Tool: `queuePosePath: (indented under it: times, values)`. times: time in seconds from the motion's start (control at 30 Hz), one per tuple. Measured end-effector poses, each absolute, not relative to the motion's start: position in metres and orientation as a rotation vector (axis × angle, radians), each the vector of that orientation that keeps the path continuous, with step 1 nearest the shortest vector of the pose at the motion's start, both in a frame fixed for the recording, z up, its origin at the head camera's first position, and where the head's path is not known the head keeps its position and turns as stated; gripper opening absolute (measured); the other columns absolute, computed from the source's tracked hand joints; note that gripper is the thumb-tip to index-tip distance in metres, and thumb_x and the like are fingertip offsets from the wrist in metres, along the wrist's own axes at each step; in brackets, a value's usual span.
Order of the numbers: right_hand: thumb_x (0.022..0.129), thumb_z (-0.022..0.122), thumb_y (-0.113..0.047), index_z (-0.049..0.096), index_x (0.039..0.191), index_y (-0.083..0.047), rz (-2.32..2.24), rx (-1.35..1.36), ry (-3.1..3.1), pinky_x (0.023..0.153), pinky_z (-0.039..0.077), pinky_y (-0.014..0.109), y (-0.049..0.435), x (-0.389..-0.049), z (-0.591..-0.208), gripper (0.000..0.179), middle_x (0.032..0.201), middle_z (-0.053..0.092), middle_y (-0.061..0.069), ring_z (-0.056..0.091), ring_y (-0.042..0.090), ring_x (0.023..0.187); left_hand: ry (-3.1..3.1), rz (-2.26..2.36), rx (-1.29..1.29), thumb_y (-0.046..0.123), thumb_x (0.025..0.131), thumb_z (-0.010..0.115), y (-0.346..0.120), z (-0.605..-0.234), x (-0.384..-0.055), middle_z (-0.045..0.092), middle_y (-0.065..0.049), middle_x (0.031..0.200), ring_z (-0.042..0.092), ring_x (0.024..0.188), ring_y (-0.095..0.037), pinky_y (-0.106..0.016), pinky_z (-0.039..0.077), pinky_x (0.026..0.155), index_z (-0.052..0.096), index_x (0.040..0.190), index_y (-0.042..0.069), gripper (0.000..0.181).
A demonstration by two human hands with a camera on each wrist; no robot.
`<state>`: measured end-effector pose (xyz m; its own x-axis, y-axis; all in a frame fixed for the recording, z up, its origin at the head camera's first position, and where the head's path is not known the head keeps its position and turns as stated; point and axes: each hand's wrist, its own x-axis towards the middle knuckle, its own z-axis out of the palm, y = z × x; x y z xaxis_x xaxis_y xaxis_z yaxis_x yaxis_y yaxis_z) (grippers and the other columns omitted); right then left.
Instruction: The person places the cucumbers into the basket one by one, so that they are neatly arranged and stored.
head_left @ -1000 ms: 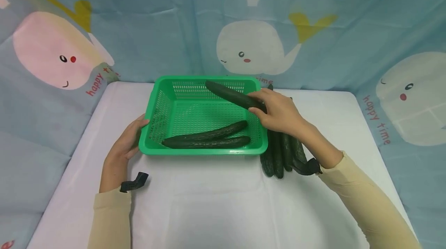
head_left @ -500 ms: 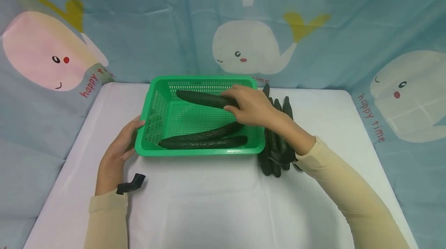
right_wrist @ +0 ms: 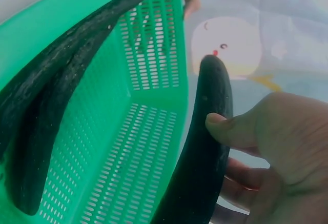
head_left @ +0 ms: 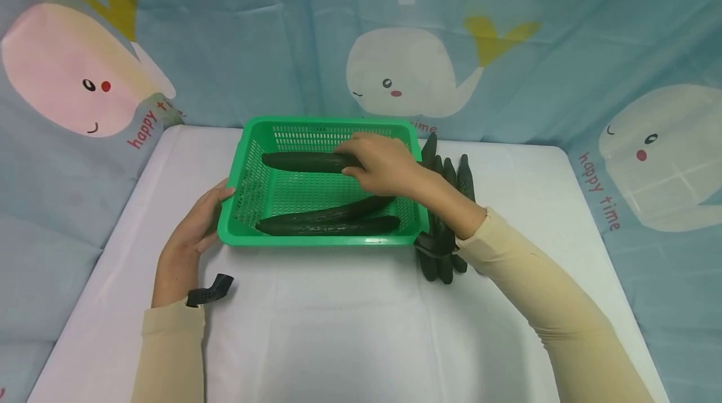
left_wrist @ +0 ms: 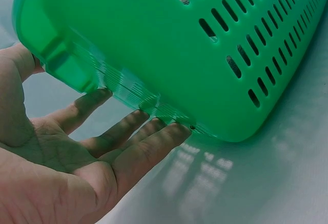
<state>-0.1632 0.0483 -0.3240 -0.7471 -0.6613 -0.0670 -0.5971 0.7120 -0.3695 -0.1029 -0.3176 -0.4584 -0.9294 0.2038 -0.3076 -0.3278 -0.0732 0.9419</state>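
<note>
My right hand [head_left: 383, 165] grips a dark green cucumber [head_left: 304, 162] held level over the back part of a green plastic basket [head_left: 316, 241]. The right wrist view shows the thumb on one side of this cucumber [right_wrist: 205, 131] and the fingers behind it. Two more cucumbers [head_left: 333, 227] lie side by side along the basket's front wall. At the basket's left end, my left hand [head_left: 194, 221] holds the rim. Seen from the left wrist, the thumb is at the rim and the fingertips [left_wrist: 177, 129] press the outer side.
Several cucumbers [head_left: 444, 268] lie together on the white table [head_left: 350, 328], just right of the basket and partly under my right forearm. A blue curtain [head_left: 254, 46] with printed whales hangs behind the table and along its sides.
My right hand has carried the cucumber leftward from the basket's right rim to above its back part, turning it level. The left hand stays on the rim.
</note>
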Motion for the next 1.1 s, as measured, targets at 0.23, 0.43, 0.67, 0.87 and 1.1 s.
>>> queuePosePath:
  times: [0.23, 0.43, 0.67, 0.87, 1.1]
  values:
    - [0.106, 0.067, -0.025, 0.064, 0.146, -0.016, -0.462, -1.034, 2.677, 0.092, 0.062, 0.045, 0.039, -0.168, -0.335, 0.041, 0.143, 0.067, 0.007, 0.068, 0.026, 0.123, 1.853, 2.065, -0.181, 0.038, 0.112, 0.046, -0.317, -0.457, -0.102, 0.061, 0.013, 0.134, 0.070, 0.115, 0.000, -0.022, 0.063, 0.095, 0.014, 0.171, 0.009, 0.073]
    - [0.106, 0.068, -0.025, 0.064, 0.145, -0.016, -0.436, -1.049, 2.660, 0.092, 0.062, 0.045, 0.037, -0.167, -0.341, 0.041, 0.144, 0.066, 0.008, 0.069, 0.026, 0.120, 1.849, 2.063, -0.187, 0.039, 0.112, 0.046, -0.316, -0.458, -0.102, 0.062, 0.015, 0.131, 0.070, 0.115, -0.001, -0.022, 0.063, 0.095, 0.015, 0.171, 0.010, 0.073]
    - [0.106, 0.067, -0.025, 0.064, 0.145, -0.017, -0.429, -1.073, 2.657, 0.089, 0.062, 0.045, 0.031, -0.168, -0.341, 0.040, 0.140, 0.067, 0.007, 0.069, 0.025, 0.119, 1.820, 2.069, -0.136, 0.038, 0.113, 0.042, -0.318, -0.459, -0.103, 0.060, 0.013, 0.134, 0.070, 0.117, -0.002, -0.023, 0.063, 0.096, 0.013, 0.171, 0.009, 0.071]
    - [0.109, 0.062, -0.027, 0.066, 0.143, -0.017, -0.561, -1.026, 2.659, 0.097, 0.061, 0.044, 0.031, -0.168, -0.338, 0.036, 0.144, 0.066, 0.006, 0.067, 0.025, 0.126, 1.837, 2.050, -0.123, 0.039, 0.114, 0.042, -0.317, -0.459, -0.103, 0.062, 0.016, 0.132, 0.071, 0.116, -0.002, -0.023, 0.063, 0.096, 0.013, 0.171, 0.010, 0.071]
    - [0.109, 0.061, -0.030, 0.066, 0.142, -0.018, -0.646, -0.987, 2.673, 0.096, 0.061, 0.045, 0.040, -0.170, -0.338, 0.036, 0.145, 0.066, 0.005, 0.070, 0.026, 0.123, 1.884, 2.010, -0.126, 0.043, 0.113, 0.041, -0.319, -0.458, -0.102, 0.043, -0.018, 0.162, 0.068, 0.119, 0.000, -0.021, 0.061, 0.098, 0.012, 0.171, 0.012, 0.071]
